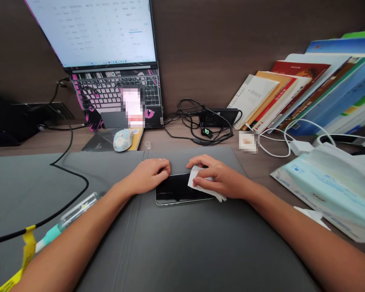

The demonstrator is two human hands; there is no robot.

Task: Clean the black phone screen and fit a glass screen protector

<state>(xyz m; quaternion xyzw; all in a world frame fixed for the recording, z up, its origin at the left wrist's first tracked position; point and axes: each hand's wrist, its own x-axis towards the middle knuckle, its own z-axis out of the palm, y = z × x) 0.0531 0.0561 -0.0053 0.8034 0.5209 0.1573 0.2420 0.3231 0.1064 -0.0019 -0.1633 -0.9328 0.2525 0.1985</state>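
A tablet (173, 190) with a black screen and a silver edge lies flat on the grey desk mat (182, 243). My right hand (215, 176) rests over its right end, fingers bent onto a white tissue (200, 182) that is pressed against the glass. Part of the tissue hangs past the tablet's near edge. At the far left corner, my left hand (150, 174) is curled into a loose fist beside the tablet, thumb and fingertips close to its edge. Nothing shows inside this fist.
Behind the mat stand an open laptop (115, 97), a patterned mouse (123, 140) and tangled black cables (197, 125). Leaning books (292, 93) and a tissue pack (328, 190) are on the right. By my left forearm lie a clear bottle (79, 211) and a black cable (69, 209).
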